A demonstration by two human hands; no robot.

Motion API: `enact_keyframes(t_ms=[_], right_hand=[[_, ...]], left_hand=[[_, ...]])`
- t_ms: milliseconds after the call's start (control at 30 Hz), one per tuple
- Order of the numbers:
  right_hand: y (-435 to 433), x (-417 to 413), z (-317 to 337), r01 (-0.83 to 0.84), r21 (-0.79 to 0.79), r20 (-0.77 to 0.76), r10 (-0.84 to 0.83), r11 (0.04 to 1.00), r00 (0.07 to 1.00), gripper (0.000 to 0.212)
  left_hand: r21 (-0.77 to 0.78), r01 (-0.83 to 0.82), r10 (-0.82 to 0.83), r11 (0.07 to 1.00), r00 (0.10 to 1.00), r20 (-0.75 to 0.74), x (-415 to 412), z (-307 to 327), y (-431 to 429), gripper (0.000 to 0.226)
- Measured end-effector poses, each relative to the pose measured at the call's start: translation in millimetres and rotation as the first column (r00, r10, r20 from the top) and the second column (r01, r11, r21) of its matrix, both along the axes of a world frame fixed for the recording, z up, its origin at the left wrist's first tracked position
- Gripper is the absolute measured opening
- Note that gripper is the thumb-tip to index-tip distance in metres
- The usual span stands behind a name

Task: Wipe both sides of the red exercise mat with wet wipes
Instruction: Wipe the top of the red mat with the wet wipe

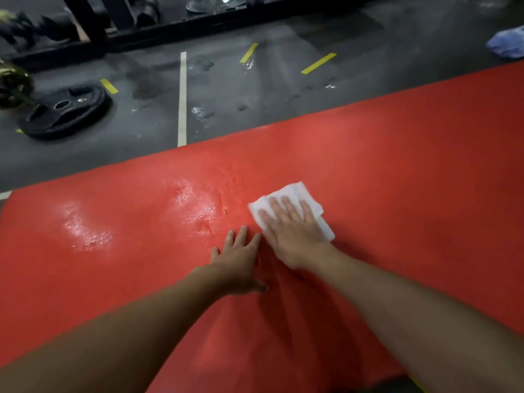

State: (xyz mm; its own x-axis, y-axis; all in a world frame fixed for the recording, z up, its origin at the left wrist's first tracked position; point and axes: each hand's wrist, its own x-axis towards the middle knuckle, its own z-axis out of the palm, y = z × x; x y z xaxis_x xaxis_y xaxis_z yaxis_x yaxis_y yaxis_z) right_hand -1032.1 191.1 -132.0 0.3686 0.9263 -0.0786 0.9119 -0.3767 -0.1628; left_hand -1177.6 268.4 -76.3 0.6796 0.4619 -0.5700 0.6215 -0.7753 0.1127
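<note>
On the red exercise mat (397, 165), both arms reach forward from the lower edge of the view. The right hand (295, 231) lies flat with fingers straight and spread, pressing a folded white wet wipe (295, 191) against the mat's surface. Just beside it, the left hand (241, 259) rests palm down on the mat, fingers straight and slightly fanned, holding nothing. Spread across the grey floor (226, 89), the mat shows glistening wet patches left of the hands. A black weight plate (68, 112) lies on the floor beyond the mat.
</note>
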Motion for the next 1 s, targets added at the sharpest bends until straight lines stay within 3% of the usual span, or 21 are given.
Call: enact_keyframes(t_ms=[67, 100, 233, 400, 433, 533, 567, 733, 767, 867, 900, 1000], right_hand=[[-7.8, -0.6, -0.9, -0.130, -0.012, -0.015, 0.130, 0.991, 0.991, 0.054], [-5.7, 7.2, -0.7, -0.111, -0.015, -0.015, 0.111, 0.994, 0.994, 0.053], [6.3, 3.1, 0.2, 0.192, -0.042, 0.011, -0.191, 0.981, 0.981, 0.054], [-15.4, -3.6, -3.3, -0.109, -0.031, 0.030, 0.110, 0.994, 0.994, 0.060], [-15.0, 9.3, -2.2, -0.089, -0.033, 0.036, 0.090, 0.996, 0.995, 0.056], [-10.7, 18.9, -2.5, 0.212, -0.037, 0.051, -0.210, 0.976, 0.976, 0.054], [-9.1, 8.6, -4.2, 0.244, -0.026, 0.053, -0.242, 0.969, 0.969, 0.055], [-34.0, -11.5, -2.6, -0.115, -0.041, 0.044, 0.117, 0.993, 0.992, 0.056], [-34.0, -1.0, 0.1, -0.086, -0.036, 0.052, 0.088, 0.996, 0.995, 0.054], [-32.4, -6.3, -1.3, 0.205, -0.040, 0.086, -0.201, 0.978, 0.976, 0.054], [-32.0, -21.4, -3.6, 0.217, -0.033, 0.098, -0.213, 0.976, 0.972, 0.055], [-50.4, -44.5, -3.3, -0.068, -0.068, 0.082, 0.074, 0.995, 0.994, 0.056]], left_hand=[[0.010, 0.001, -0.002, 1.000, 1.000, 0.026, -1.3, -4.5, -0.6, 0.123], [0.023, 0.001, -0.002, 1.000, 0.999, 0.047, -3.3, -7.5, 0.1, 0.123], [0.054, 0.026, -0.032, 0.998, 0.993, 0.110, -17.1, -12.6, 2.6, 0.120], [0.093, -0.007, -0.008, 0.996, 0.986, 0.165, -19.3, -18.6, 1.4, 0.123], [0.098, -0.008, -0.009, 0.995, 0.985, 0.173, -19.4, -20.2, 2.5, 0.123], [0.105, 0.006, -0.026, 0.994, 0.981, 0.191, -23.0, -24.2, 7.1, 0.122], [0.109, 0.005, -0.026, 0.994, 0.981, 0.195, -23.8, -24.4, 6.8, 0.122], [0.094, -0.017, -0.007, 0.995, 0.970, 0.242, -20.4, -21.5, 5.7, 0.121], [0.092, -0.013, -0.010, 0.996, 0.971, 0.240, -21.1, -21.6, 6.6, 0.121], [0.089, 0.007, -0.027, 0.996, 0.975, 0.222, -24.1, -23.7, 7.5, 0.121], [0.085, 0.002, -0.022, 0.996, 0.974, 0.225, -25.7, -24.3, 6.5, 0.121], [0.053, -0.004, -0.010, 0.999, 0.968, 0.253, -26.5, -24.3, 4.3, 0.120]])
